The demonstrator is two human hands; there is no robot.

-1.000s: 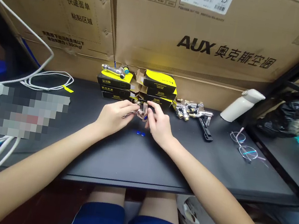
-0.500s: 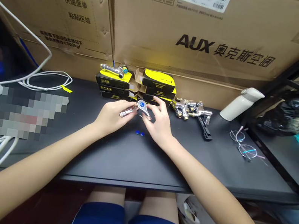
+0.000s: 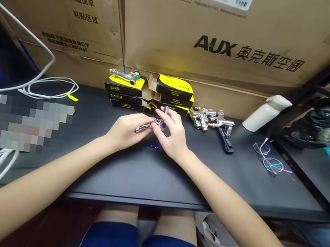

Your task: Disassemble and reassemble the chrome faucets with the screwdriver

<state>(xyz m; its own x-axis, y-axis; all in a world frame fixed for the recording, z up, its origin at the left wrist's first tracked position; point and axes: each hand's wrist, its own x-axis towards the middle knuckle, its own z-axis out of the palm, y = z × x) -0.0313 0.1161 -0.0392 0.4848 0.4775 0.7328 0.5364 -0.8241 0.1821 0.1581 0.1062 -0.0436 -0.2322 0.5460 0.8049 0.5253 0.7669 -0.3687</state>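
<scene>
A chrome faucet (image 3: 142, 128) is held between my hands above the dark table. My left hand (image 3: 127, 132) is closed round its body, and the spout end pokes out under the fingers. My right hand (image 3: 175, 137) grips the handle end, with its thumb and fingers partly covering it. A blue spot (image 3: 163, 125) shows beside the right fingers. Just below the hands, two small blue caps (image 3: 154, 146) lie on the table.
Black and yellow boxes (image 3: 175, 87) are stacked behind the hands, with another faucet (image 3: 125, 76) on top. Several chrome faucets (image 3: 205, 118), a black holder (image 3: 225, 141), a white bottle (image 3: 266, 113) and glasses (image 3: 272, 165) are at right. White cables (image 3: 51, 86) lie at left.
The faucet has been turned in my hands, so its blue-marked handle top no longer faces up at me. My right fingers have shifted over the handle. The view has tilted slightly.
</scene>
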